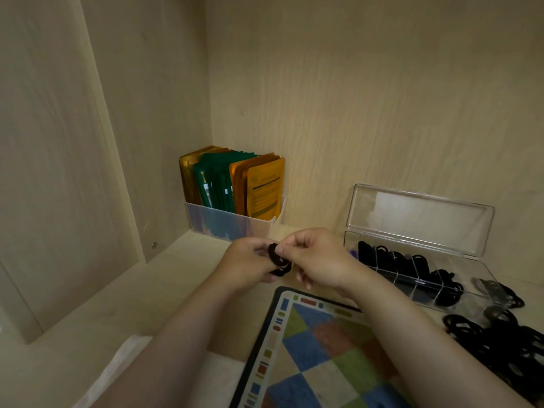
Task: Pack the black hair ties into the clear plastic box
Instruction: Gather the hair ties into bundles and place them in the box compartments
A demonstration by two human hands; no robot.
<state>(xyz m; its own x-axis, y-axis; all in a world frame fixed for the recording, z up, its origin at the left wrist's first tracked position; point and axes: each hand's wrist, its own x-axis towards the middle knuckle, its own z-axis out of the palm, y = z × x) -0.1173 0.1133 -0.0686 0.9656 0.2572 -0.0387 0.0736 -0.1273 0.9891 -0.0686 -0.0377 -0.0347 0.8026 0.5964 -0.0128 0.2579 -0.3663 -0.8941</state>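
Note:
My left hand (250, 260) and my right hand (318, 259) meet above the wooden shelf, both pinching a small bunch of black hair ties (278, 259) between the fingertips. To the right stands the clear plastic box (482, 285), its lid (418, 219) raised against the back wall. Its divided compartments hold several black hair ties (406, 262). A loose heap of black hair ties (497, 343) lies on the shelf in front of the box, at the right edge.
A translucent bin (232, 223) with orange and green sachets (235, 184) stands in the back left corner. A tablet with a coloured checker picture (318, 348) lies under my forearms. Wooden walls close the left and back sides.

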